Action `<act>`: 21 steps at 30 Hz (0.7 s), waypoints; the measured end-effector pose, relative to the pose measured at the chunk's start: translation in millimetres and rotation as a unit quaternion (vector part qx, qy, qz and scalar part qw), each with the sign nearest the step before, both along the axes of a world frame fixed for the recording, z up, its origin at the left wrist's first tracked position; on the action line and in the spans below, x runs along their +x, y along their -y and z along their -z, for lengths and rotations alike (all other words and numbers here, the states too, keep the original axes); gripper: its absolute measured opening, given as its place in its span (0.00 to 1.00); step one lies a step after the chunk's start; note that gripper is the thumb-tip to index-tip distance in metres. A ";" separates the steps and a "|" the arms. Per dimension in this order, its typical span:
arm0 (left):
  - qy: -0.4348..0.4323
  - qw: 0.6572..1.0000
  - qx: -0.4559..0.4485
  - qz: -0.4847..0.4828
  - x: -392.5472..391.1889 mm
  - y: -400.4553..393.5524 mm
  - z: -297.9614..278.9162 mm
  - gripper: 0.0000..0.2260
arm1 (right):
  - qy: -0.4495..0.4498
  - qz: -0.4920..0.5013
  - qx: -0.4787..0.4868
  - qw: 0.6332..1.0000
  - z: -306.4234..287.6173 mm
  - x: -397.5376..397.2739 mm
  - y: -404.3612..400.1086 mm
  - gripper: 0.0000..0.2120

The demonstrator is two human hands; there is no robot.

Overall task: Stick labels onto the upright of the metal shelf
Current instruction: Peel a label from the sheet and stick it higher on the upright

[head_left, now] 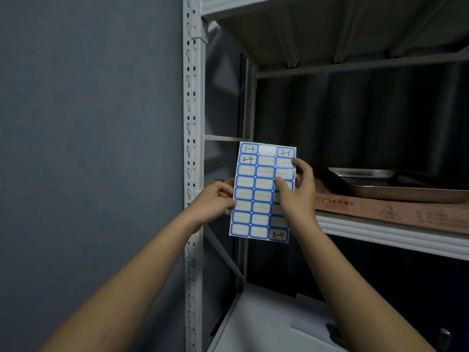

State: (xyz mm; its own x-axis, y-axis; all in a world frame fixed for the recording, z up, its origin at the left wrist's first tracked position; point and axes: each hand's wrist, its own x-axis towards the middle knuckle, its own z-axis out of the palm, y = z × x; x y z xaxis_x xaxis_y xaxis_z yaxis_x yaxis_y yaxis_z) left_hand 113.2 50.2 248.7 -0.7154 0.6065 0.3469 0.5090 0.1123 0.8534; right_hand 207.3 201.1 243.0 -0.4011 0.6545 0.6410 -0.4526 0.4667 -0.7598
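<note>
A label sheet [256,189] with blue-bordered stickers is held upright in front of the shelf, some labels marked 1-3, 2-3, 2-4 and 5-4; one top slot is bare. My left hand [213,201] pinches its left edge. My right hand [297,191] grips the right edge, thumb on the front and fingers curled behind. The white perforated upright [193,110] of the metal shelf stands just left of the sheet. A small label [191,262] is stuck on the upright lower down.
A brown cardboard box [396,212] lies on the middle shelf board [396,237] with a steel tray [396,184] on top. A grey wall [88,123] fills the left. White sheets [266,323] lie on the lower shelf. An upper shelf board [330,3] runs overhead.
</note>
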 end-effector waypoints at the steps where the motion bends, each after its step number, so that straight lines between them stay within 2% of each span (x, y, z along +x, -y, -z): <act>1: 0.008 1.000 0.024 0.000 -1.6 2.9 -1.8 0.07 | -0.002 -0.007 0.011 1.000 1.1 -2.2 2.8 0.20; 7: 0.038 0.983 0.179 -0.002 -1.9 14.6 -18.5 0.08 | -0.001 -0.049 0.053 0.997 9.0 -14.4 19.7 0.21; 12: 0.024 0.976 0.211 -0.044 -4.2 18.8 -24.7 0.07 | 0.016 -0.055 0.076 0.995 10.8 -24.6 27.3 0.21; 16: 0.004 0.974 0.219 -0.065 -5.9 22.9 -25.5 0.04 | 0.061 0.073 0.144 0.985 9.2 -31.5 32.0 0.22; 19: -0.014 0.975 0.210 -0.076 -7.2 23.6 -22.5 0.06 | 0.036 0.186 0.271 0.944 2.9 -34.9 40.5 0.16; 21: -0.018 0.977 0.199 -0.071 -7.2 24.2 -20.7 0.06 | 0.004 0.211 0.342 0.916 -3.2 -37.8 46.2 0.11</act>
State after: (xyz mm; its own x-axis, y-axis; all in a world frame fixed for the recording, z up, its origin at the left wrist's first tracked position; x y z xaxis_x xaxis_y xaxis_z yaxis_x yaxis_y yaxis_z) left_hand 105.9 26.0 269.4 -0.7659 0.3130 0.5616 0.5427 -0.1537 0.8257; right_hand 169.4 154.9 246.2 -0.2118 0.1995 0.9567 -0.1177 0.9666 -0.2276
